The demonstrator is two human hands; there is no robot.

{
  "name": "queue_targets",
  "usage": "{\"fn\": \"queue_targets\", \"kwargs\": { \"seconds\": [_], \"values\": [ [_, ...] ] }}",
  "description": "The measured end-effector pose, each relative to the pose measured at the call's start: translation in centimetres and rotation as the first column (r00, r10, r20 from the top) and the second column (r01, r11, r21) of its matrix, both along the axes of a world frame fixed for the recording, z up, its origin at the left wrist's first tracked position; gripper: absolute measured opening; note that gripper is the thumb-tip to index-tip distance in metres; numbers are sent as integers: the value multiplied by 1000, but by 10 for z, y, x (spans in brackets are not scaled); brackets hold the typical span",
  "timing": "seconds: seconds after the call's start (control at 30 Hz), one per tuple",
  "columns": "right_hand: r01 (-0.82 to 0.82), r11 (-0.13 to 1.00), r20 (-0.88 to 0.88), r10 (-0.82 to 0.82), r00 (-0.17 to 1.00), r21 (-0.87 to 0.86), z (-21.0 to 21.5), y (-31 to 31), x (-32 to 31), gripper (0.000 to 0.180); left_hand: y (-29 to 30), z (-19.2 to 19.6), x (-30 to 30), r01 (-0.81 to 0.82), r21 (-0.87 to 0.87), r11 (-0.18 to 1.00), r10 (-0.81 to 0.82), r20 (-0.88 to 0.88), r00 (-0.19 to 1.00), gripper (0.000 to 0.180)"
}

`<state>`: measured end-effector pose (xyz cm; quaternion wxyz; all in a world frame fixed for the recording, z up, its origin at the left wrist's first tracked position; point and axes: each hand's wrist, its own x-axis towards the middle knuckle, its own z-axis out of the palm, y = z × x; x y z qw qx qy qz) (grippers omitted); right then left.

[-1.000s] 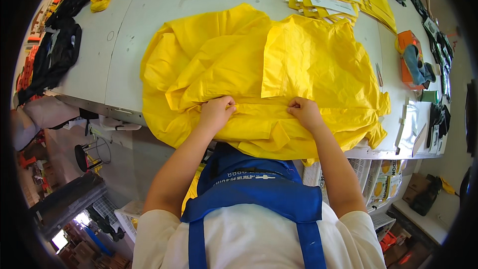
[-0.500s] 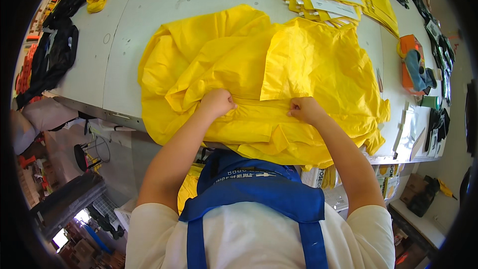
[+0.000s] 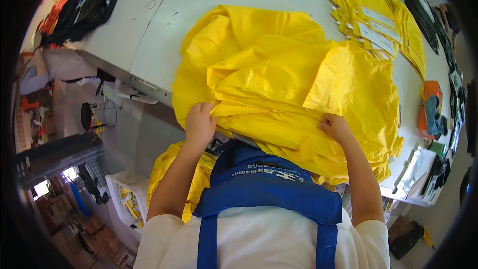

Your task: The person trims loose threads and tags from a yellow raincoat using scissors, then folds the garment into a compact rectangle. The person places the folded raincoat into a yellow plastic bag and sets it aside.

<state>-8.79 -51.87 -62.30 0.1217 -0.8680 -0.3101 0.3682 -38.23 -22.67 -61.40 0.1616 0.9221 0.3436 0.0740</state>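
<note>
Yellow crumpled plastic sheet garment [image 3: 289,74] covers the white table [image 3: 159,35]; left hand [image 3: 200,122] and right hand [image 3: 334,127] each pinch its near fold closed

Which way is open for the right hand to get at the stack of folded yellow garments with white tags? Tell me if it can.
Probably yes. The right hand grips the big yellow sheet; the stack of folded yellow garments lies beyond it, nothing upright between.

- One head-worn fisheye view, looking steeply down and close over the person's own chest and forearms, which enter from the lower edge.
- It faces forward across the white table [image 3: 149,45] — straight edges bend toward the dark rim.
</note>
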Motion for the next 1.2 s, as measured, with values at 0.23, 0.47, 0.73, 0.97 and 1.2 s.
{"fn": "queue_targets", "kwargs": {
  "seconds": [0.23,0.47,0.73,0.97,1.2],
  "values": [
    [-449,581,344,289,893,679,82,139,-112,37,-2,64,7,214,-386,897,-159,171,972,15],
    [-499,461,273,472,838,734,49,178,-134,31,20,38,4,1,-998,-57,401,-22,916,37],
    [-659,395,399,562,725,640,74,173,-130,32,25,24,24,234,-953,-192,691,39,722,11],
    [-335,383,239,277,931,861,78,174,-142,17,7,63,17,278,-883,379,469,442,764,9],
    [-264,442,234,122,965,857,90,169,-141,12,-7,96,15,219,-679,700,199,481,854,16]
  ]
}}
